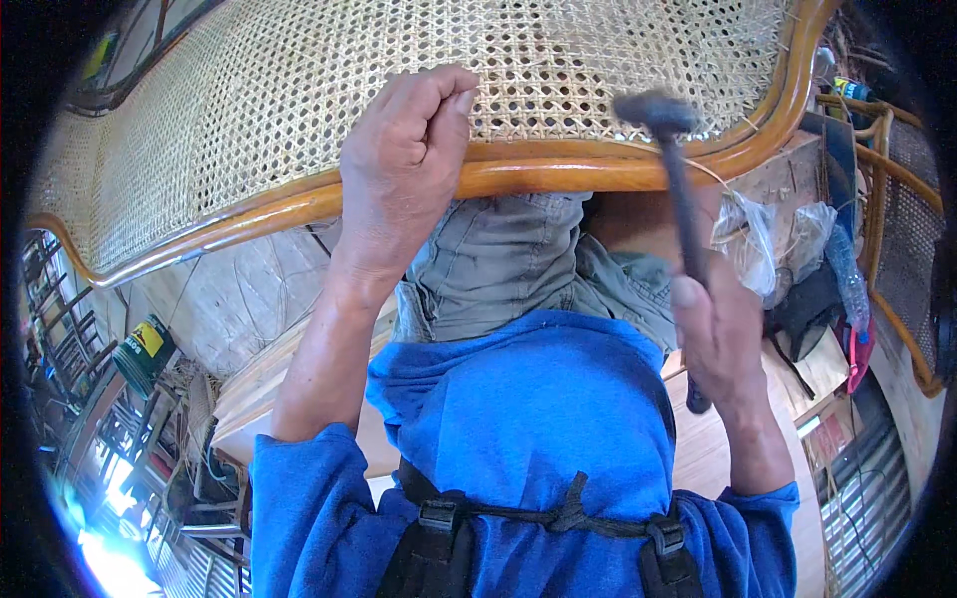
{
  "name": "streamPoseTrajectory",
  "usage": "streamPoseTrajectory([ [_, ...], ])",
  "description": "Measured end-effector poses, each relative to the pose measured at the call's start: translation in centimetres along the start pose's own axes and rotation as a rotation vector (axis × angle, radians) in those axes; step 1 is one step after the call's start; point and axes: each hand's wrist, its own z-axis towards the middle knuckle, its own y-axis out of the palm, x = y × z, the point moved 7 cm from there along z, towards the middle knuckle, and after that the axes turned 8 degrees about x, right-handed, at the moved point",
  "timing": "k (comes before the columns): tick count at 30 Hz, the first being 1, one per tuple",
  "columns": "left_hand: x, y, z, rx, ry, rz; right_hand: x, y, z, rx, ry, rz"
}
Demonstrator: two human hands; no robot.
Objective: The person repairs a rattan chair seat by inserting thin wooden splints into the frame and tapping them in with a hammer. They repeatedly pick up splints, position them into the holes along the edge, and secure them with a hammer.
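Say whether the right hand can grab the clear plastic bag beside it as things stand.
Probably not yet: nothing visible blocks the way from the right hand to the clear plastic bag, but that hand is closed around the hammer.

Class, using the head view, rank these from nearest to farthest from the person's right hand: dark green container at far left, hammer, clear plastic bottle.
1. Hammer: gripped in the right hand.
2. Clear plastic bottle: off to that hand's right.
3. Dark green container: far left, across the person's body.
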Motion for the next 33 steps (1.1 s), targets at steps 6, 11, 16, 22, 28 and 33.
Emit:
streamPoseTrajectory([
  [6, -0.2, 0.1, -0.2, 0.002, -0.010, 0.008, 0.4, -0.2, 0.0, -0.036, 0.162, 0.123],
  [11, 0.0, -0.2, -0.1, 0.019, -0.022, -0.006, 0.5, 0.3, 1.1, -0.142, 0.113, -0.069],
  [16, -0.3, -0.3, -0.1, 0.050, -0.046, 0.006, 0.5, -0.4, 0.5, -0.094, 0.166, 0.143],
  [22, -0.1, -1.0, 0.0, 0.073, -0.080, 0.034, 1.6, -0.4, 1.5, -0.114, 0.174, 0.056],
  [28, 0.6, -2.2, -2.4, 0.027, 0.077, 0.185, 2.5, 0.0, 1.6, -0.167, 0.166, 0.197],
  [33, 0.3, -2.4, -5.4, -0.048, 0.065, 0.392, 2.9, 0.4, 1.5, -0.198, 0.118, 0.094],
])
